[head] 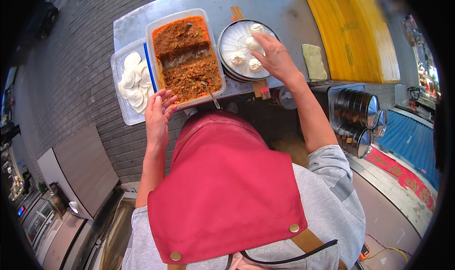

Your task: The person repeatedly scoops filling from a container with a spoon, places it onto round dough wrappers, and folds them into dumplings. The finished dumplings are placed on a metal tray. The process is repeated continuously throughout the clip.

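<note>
My right hand (pixel 275 56) hovers at the right side of a round steamer tray (pixel 231 39), its fingertips at a pleated bun (pixel 253 43); whether they still touch it I cannot tell. Several other pleated buns (pixel 237 58) sit on the woven liner. Palm up and fingers apart, my left hand (pixel 160 106) is bare of any object, at the near left corner of a plastic tub (pixel 221 88) of reddish minced filling (pixel 192 74). A metal spoon (pixel 213 98) leans out of the filling. Round dough wrappers (pixel 135 97) lie in a clear plastic container (pixel 133 120) left of the tub.
The steamer stands on wooden strips (pixel 262 88) on a metal table (pixel 284 7). A folded cloth (pixel 314 62) and a yellow-covered box (pixel 352 35) are to the right. Stacked round steamers (pixel 359 106) lie on their sides below the table's right end.
</note>
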The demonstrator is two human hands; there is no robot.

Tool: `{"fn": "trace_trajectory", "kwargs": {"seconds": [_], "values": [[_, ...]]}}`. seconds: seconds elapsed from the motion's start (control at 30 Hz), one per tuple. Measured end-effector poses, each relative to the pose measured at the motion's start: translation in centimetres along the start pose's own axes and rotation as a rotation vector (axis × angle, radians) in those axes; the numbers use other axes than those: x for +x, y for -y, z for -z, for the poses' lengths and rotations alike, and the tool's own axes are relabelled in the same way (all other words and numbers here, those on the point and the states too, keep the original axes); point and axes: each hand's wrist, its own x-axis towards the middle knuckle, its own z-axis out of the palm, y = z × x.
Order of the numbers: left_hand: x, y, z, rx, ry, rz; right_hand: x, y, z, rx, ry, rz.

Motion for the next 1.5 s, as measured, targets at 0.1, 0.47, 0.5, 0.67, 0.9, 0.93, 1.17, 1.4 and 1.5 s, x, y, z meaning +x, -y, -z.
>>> {"fn": "trace_trajectory", "kwargs": {"seconds": [0.1, 0.47, 0.5, 0.67, 0.9, 0.93, 1.17, 1.4, 1.5], "values": [[-0.1, 1.1, 1.8, 0.006, -0.022, 0.006, 0.2, 0.5, -1.0, -0.011, -0.02, 0.01], [-1.0, 1.9, 5.4, -0.057, -0.148, -0.008, -0.9, 1.9, -8.3, -0.095, 0.108, -0.043], [-0.8, 1.6, 6.2, -0.047, -0.172, -0.013, -1.1, 1.7, -8.0, -0.076, 0.12, -0.052], [0.8, 0.5, 10.6, 0.014, -0.316, -0.081, -1.8, 1.5, -8.6, -0.075, 0.048, 0.005], [10.3, 0.5, 17.4, 0.395, -0.399, -0.211, -0.8, 4.9, -5.9, -0.227, -0.001, 0.03], [12.2, 0.6, 18.3, 0.547, -0.375, -0.275, -0.9, 6.1, -5.0, -0.194, -0.001, 0.016], [21.0, 0.5, 20.3, 1.2, -0.064, -0.665, -9.2, 9.3, -6.2, 0.071, 0.297, -0.119], [22.1, 0.3, 20.9, 1.179, -0.066, -0.465, -7.1, 14.7, -10.4, 0.146, 0.128, -0.127], [22.6, 0.2, 21.4, 1.137, -0.086, -0.41, -5.9, 15.9, -11.0, 0.185, 0.084, -0.146]]}}
